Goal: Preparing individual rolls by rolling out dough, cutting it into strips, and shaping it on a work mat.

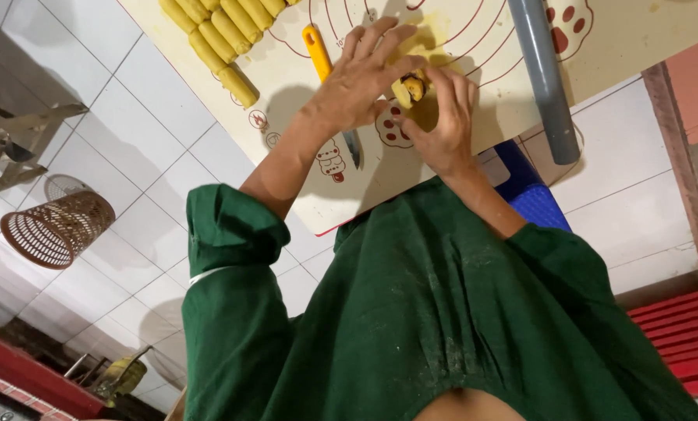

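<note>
My left hand [364, 78] and my right hand [445, 125] meet over a cream baking mat [286, 101] with red markings. Together they hold a small piece of yellow dough [410, 87] with dark filling showing at its end. The left fingers lie over its top and the right fingers pinch its side. A knife with a yellow handle [316, 48] lies on the mat, partly under my left hand, its blade pointing toward me. Several rolled yellow dough sticks [218, 35] lie in rows at the mat's far left.
A grey pipe-like roller [544, 78] lies across the mat's right side. A blue stool [532, 195] stands under the board. A woven basket [56, 226] rests on the white tiled floor [154, 132] at left. Red slats [684, 335] are at lower right.
</note>
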